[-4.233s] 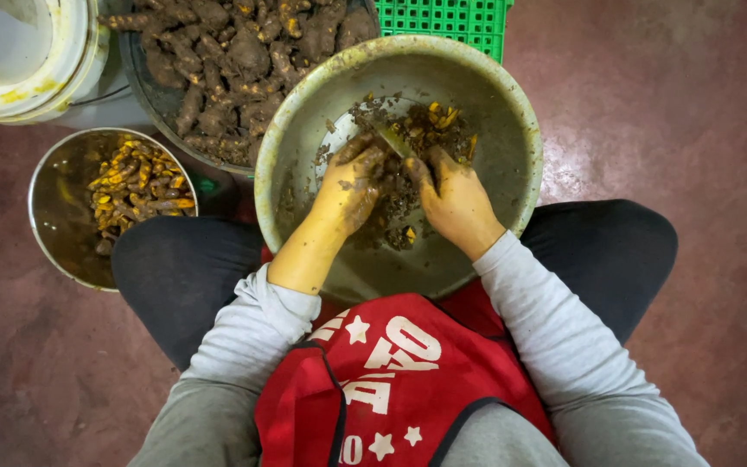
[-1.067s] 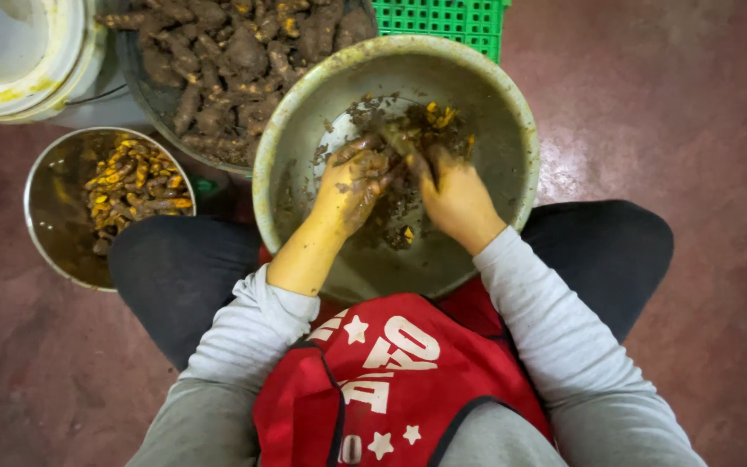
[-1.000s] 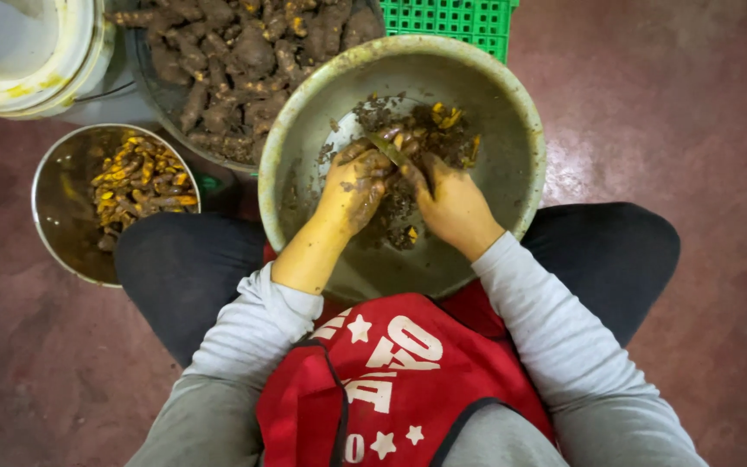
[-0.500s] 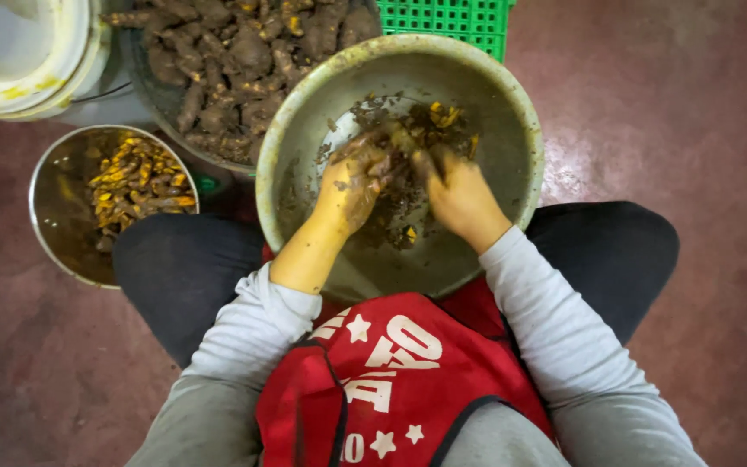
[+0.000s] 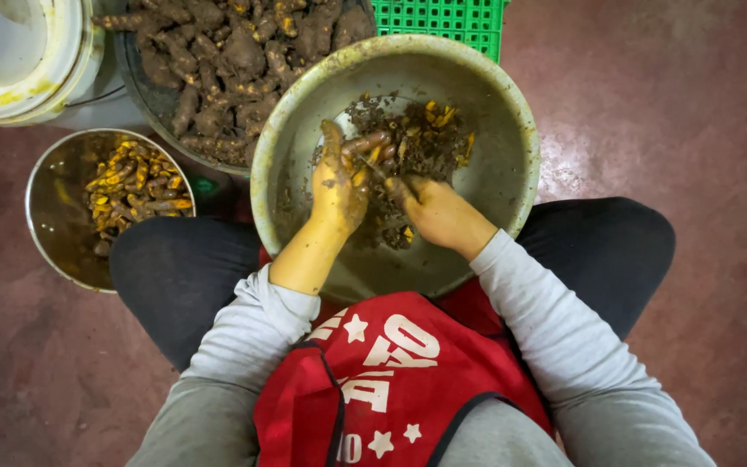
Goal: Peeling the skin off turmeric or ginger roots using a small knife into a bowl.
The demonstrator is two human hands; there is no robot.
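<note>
Yellow-stained left hand [image 5: 339, 186] grips a muddy root [image 5: 363, 144], fingers clamped round it, held over the middle of the big metal bowl [image 5: 512, 112]. Right hand [image 5: 438, 212] has slid down and nearer the body since half a second ago; its fingers are curled shut on what looks like a small blade or scraper, too blurred to be sure, the tip reaching just beside the left fingertips. Compared with a second back the root sits higher in the left grip and more brown end sticks out past the fingers, so the scraping seems to have moved along it. Root looks brown, dirt-caked, with an orange patch showing just below the left fingers. Under both hands lies a heap of dark peelings [image 5: 417, 143] with yellow bits. Beyond the fingertips, a tub of unpeeled roots [image 5: 235, 52]; well left of the left hand, a smaller bowl of peeled yellow pieces [image 5: 131, 186].
</note>
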